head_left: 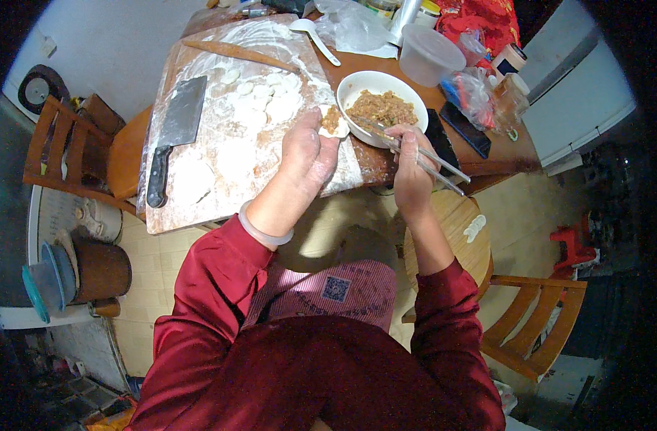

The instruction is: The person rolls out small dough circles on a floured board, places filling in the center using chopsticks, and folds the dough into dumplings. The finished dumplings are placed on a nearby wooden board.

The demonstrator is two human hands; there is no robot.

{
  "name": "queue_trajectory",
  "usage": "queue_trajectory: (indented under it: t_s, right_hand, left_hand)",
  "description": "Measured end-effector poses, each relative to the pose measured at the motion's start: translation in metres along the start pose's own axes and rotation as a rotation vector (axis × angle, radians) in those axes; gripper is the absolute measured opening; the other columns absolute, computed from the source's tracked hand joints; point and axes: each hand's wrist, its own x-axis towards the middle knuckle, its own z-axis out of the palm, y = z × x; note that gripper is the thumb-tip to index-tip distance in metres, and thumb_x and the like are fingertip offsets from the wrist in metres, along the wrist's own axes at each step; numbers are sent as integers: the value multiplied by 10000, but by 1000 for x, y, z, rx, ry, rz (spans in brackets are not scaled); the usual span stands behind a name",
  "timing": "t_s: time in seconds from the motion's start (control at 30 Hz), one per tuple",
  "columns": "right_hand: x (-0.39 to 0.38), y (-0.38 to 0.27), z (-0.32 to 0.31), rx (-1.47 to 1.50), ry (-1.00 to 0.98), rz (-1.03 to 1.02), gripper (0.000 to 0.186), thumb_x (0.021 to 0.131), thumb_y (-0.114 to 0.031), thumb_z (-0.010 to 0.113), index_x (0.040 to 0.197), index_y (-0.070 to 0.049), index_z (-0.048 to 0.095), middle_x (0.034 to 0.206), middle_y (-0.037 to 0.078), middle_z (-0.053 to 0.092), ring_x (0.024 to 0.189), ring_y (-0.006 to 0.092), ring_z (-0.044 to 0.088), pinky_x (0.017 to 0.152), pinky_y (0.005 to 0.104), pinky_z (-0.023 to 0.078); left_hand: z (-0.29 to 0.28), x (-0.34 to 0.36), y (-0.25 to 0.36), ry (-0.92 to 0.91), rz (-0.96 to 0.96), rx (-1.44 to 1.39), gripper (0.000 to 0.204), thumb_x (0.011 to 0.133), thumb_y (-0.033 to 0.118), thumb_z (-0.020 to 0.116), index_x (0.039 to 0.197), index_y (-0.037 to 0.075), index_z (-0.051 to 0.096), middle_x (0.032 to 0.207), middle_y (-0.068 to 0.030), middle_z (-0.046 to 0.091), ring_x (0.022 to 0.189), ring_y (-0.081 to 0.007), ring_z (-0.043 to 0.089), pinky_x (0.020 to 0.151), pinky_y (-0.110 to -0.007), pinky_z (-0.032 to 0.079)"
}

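Observation:
My left hand [308, 152] is closed around a dumpling wrapper [337, 129] with brown filling on it, held at the near left side of a white bowl [348, 87]. Inside that bowl lies a heap of minced filling [384, 108]. A pair of metal chopsticks [443, 167] is gripped in my right hand [412, 161], their tips reaching over the bowl's near rim toward the filling. Left of my hands spreads a floured board [231, 197] with several small dough pieces [260, 97] on it.
A cleaver [183, 115] and a rolling pin [235, 52] lie on the board. Beyond the bowl are a white spoon [318, 42] and a clear plastic tub [425, 56]. A phone [466, 131] rests at right. Lower right, a round stool [450, 223] carries white dumplings [474, 228].

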Motion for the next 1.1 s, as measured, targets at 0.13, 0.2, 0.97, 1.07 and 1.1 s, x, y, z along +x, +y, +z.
queue_trajectory:
  t_s: [0.13, 0.2, 0.97, 1.07, 1.1]
  right_hand:
    - [-9, -7, -1, 1, 34, -23, 310, 1015, -200, 426, 915, -16, 656, 868, 105, 641, 773, 222, 569, 707, 336, 455]
    - [-13, -10, -1, -51, 20, -165, 289, 998, -201, 445, 909, -26, 656, 879, 145, 668, 815, 306, 634, 743, 391, 494]
    - [-20, -27, -7, 148, 69, 43, 443, 1031, -348, 384, 905, -23, 657, 853, 71, 628, 707, 147, 563, 652, 283, 459]
    - [-25, -29, -5, 5, -5, -233, 460, 1046, -363, 369, 899, -16, 632, 822, 75, 626, 706, 148, 536, 671, 286, 427]
    - [-29, -30, -4, 20, -8, -288, 452, 1041, -363, 397, 887, -20, 648, 828, 99, 646, 732, 203, 578, 682, 326, 447]
  left_hand:
    - [10, -10, 0, 31, -12, 39, 315, 1052, 181, 370, 1212, -69, 479, 1083, -187, 617, 937, -286, 646, 851, -367, 568]
    - [13, -20, 1, 22, 47, 208, 303, 1047, 189, 402, 1199, -59, 485, 982, -152, 619, 796, -250, 637, 727, -334, 577]
    - [-1, -42, 19, -80, -96, -163, 419, 1070, 205, 279, 1339, -103, 372, 1348, -255, 499, 1271, -356, 489, 1148, -490, 335]
    - [0, -53, 21, -89, -95, -109, 422, 1071, 212, 279, 1339, -98, 376, 1339, -247, 509, 1256, -351, 503, 1143, -485, 342]
    - [1, -56, 23, -66, -109, -105, 419, 1071, 213, 283, 1336, -96, 381, 1337, -247, 511, 1251, -348, 507, 1139, -482, 348]
